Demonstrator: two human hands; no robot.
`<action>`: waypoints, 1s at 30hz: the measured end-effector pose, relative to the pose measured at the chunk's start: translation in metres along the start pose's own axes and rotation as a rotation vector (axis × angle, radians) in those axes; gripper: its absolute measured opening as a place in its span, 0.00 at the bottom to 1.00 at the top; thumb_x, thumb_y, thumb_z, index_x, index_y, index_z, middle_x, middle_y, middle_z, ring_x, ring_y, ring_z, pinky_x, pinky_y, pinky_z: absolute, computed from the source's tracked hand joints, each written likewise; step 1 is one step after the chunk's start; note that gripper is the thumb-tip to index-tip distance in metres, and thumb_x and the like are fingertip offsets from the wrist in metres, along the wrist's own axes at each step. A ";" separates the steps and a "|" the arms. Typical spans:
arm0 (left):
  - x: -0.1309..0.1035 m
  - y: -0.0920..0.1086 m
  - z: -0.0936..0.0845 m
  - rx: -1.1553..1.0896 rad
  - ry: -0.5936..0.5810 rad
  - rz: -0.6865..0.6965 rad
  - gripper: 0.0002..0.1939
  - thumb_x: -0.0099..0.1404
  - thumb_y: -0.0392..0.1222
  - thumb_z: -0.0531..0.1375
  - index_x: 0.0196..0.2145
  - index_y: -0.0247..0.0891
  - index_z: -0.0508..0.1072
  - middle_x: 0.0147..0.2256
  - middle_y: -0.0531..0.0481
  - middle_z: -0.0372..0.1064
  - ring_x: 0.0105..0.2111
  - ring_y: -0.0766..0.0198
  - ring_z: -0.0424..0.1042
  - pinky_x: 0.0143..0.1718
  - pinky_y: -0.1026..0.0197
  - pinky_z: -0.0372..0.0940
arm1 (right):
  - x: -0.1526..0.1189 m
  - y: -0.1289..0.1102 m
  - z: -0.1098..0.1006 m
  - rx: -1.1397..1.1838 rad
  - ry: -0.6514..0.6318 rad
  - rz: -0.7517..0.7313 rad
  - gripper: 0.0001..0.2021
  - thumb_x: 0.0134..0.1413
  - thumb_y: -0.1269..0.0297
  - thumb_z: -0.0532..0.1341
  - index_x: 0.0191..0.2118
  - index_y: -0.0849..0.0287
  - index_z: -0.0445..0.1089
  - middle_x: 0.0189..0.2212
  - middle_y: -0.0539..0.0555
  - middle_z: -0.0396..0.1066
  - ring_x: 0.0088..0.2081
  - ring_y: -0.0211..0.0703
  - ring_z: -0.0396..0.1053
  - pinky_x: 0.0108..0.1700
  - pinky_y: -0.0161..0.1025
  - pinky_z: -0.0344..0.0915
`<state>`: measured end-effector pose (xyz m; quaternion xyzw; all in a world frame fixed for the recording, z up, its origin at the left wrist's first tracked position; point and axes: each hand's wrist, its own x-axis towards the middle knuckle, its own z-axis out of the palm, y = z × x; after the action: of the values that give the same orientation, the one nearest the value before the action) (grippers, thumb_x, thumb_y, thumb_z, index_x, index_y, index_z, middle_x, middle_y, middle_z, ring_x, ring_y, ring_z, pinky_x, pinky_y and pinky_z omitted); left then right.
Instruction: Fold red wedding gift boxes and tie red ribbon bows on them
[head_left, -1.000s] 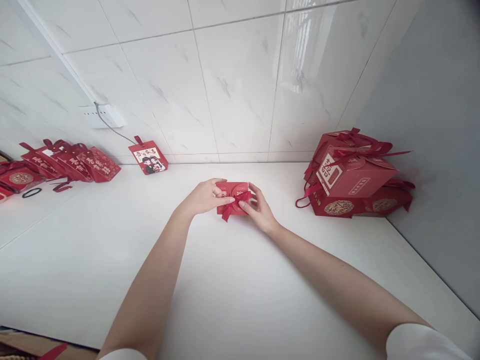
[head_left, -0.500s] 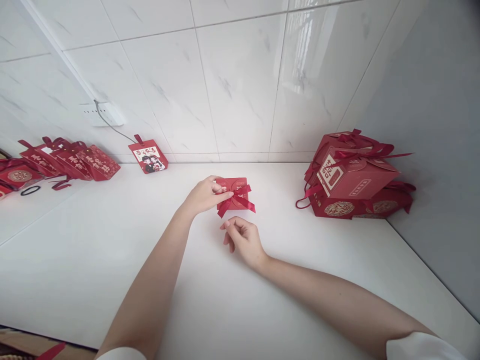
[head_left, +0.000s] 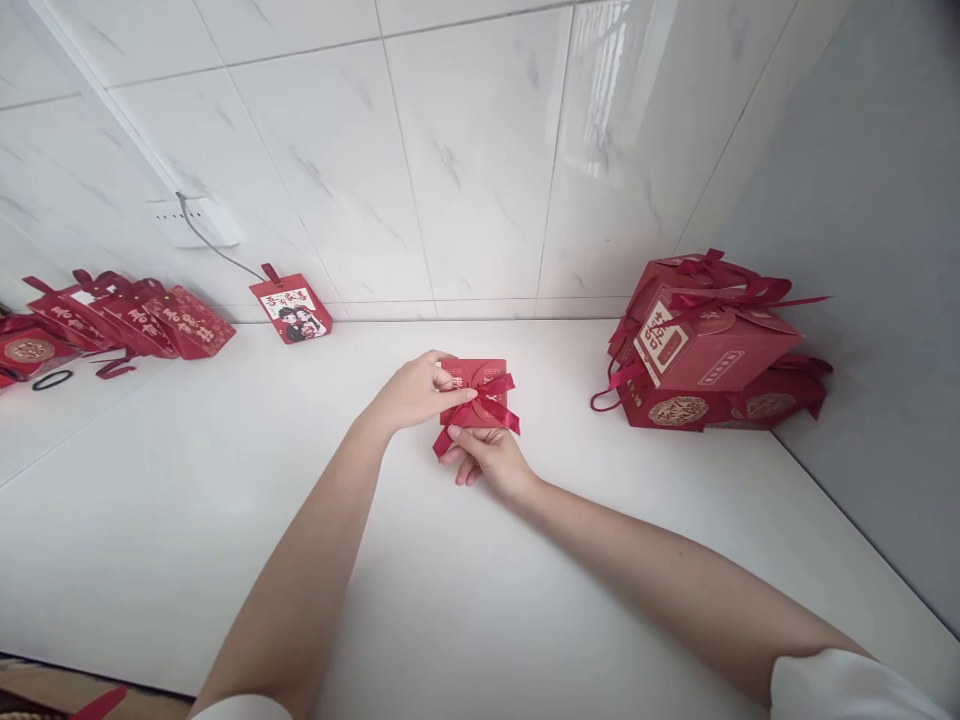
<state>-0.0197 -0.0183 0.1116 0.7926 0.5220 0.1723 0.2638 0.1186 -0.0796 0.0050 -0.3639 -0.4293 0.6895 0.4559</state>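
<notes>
A small red gift box [head_left: 495, 375] stands on the white table at the middle, its top tied with a dark red ribbon bow [head_left: 491, 395]. My left hand [head_left: 420, 390] reaches over the box's left side, thumb on the bow's knot and fingers partly hidden behind the box's edge. Just below, my right hand [head_left: 491, 462] pinches a ribbon tail between thumb and forefinger at the near side of the box. Its other fingers are curled underneath.
Larger red gift boxes [head_left: 712, 350] are stacked at the right by the grey wall. A red box with a cartoon couple [head_left: 292, 308] leans at the tiled wall. Several red boxes [head_left: 187, 320] stand far left, near a black ring [head_left: 52, 380]. A cable [head_left: 217, 250] hangs from the socket.
My right hand has moved up to the box and taken hold of a ribbon tail. My left hand stays on the box, which sits slightly further right in view.
</notes>
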 end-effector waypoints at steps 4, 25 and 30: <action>0.002 0.002 0.004 0.014 0.014 0.003 0.27 0.56 0.61 0.61 0.16 0.39 0.58 0.38 0.49 0.72 0.44 0.54 0.72 0.46 0.57 0.64 | 0.003 0.003 -0.003 -0.004 -0.021 -0.041 0.21 0.47 0.45 0.67 0.27 0.61 0.74 0.27 0.53 0.77 0.18 0.33 0.68 0.21 0.32 0.62; 0.006 -0.005 0.005 -0.014 0.025 0.038 0.26 0.55 0.56 0.64 0.15 0.37 0.58 0.40 0.49 0.70 0.41 0.56 0.71 0.43 0.55 0.63 | -0.001 0.002 -0.008 -0.100 -0.130 0.006 0.19 0.49 0.47 0.68 0.30 0.61 0.74 0.24 0.51 0.76 0.20 0.34 0.71 0.23 0.32 0.64; 0.006 -0.004 0.006 -0.011 0.017 0.041 0.25 0.54 0.55 0.64 0.15 0.38 0.56 0.35 0.50 0.68 0.40 0.56 0.71 0.41 0.55 0.63 | -0.004 -0.002 -0.008 -0.143 -0.190 0.019 0.18 0.49 0.48 0.68 0.31 0.61 0.76 0.25 0.52 0.76 0.22 0.35 0.72 0.25 0.32 0.65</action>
<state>-0.0171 -0.0132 0.1049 0.8003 0.5068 0.1872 0.2601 0.1278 -0.0805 0.0040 -0.3327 -0.5150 0.6929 0.3794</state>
